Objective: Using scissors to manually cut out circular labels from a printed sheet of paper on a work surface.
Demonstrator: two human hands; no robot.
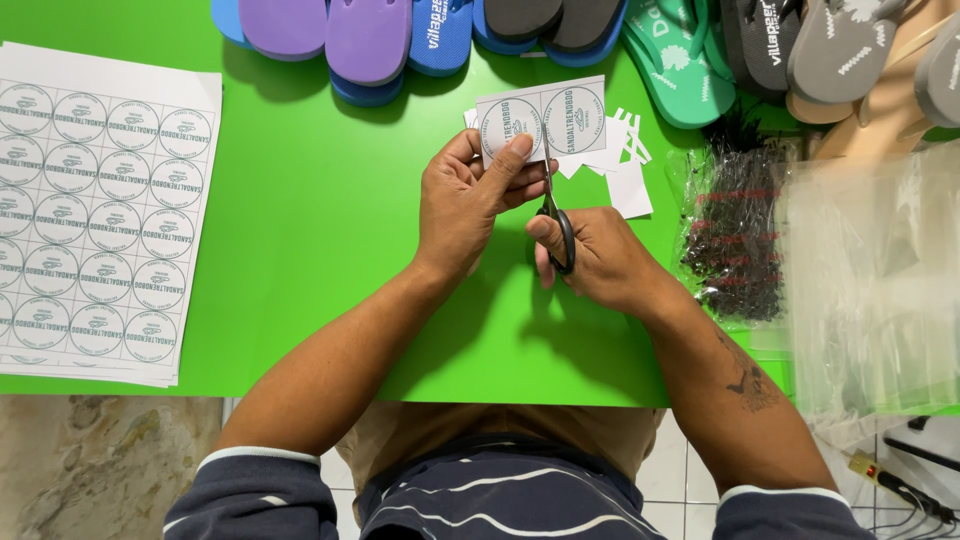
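Fingers of the left hand [462, 205] pinch a label strip [541, 122]; right hand [590, 258] grips scissors [556, 212].

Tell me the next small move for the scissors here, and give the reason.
Probably close the scissors and run the cut further up between the two round labels. The left hand pinches the paper strip by its left label, the right hand works the scissors, and the blades sit at the strip's lower edge, in line with the gap between the circles.

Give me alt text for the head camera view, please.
A person's left hand holds a paper strip of two round labels while the right hand cuts it with scissors over a green table.
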